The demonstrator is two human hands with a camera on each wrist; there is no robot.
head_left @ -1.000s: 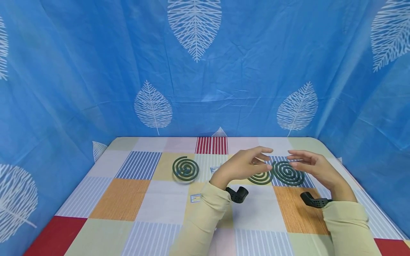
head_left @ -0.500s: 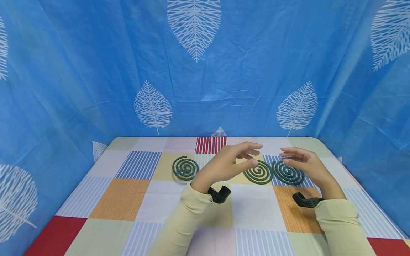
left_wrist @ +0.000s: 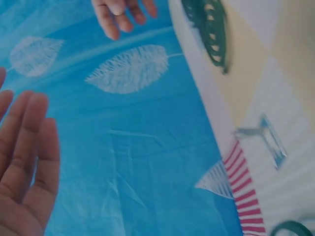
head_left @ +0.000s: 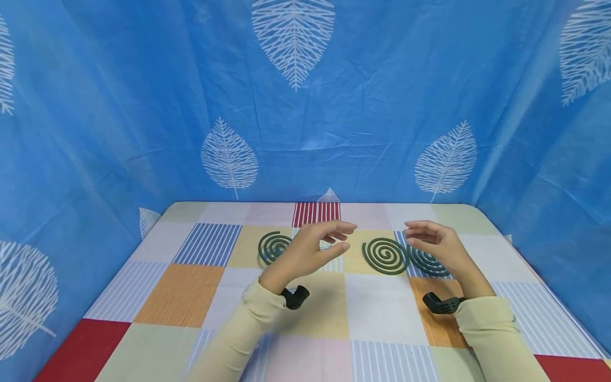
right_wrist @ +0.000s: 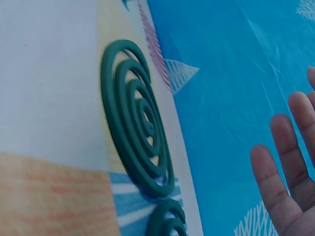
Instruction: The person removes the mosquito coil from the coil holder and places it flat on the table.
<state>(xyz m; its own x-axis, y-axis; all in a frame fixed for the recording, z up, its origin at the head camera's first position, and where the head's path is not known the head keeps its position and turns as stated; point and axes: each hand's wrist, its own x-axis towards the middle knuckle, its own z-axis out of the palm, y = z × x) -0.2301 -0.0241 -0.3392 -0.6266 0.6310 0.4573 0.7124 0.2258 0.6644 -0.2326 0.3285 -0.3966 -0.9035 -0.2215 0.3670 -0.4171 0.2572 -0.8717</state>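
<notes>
Left hand (head_left: 306, 249) leftward, wider gap to right hand (head_left: 440, 246), table edge (head_left: 369, 206) beyond

In the head view, the left hand (head_left: 305, 249) moves leftward to frame centre, overlapping the leftmost coil (head_left: 272, 246) and uncovering the middle coil (head_left: 385, 256); the right hand (head_left: 443, 248) shifts slightly left.

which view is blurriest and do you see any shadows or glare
Left wrist view: softest, the metal piece hazy; right wrist view: dim, its large green coil clearer than the orange cloth patch; head view: bright and mostly sharp, a soft shadow below the left hand, mild sheen on the blue curtain.
</notes>
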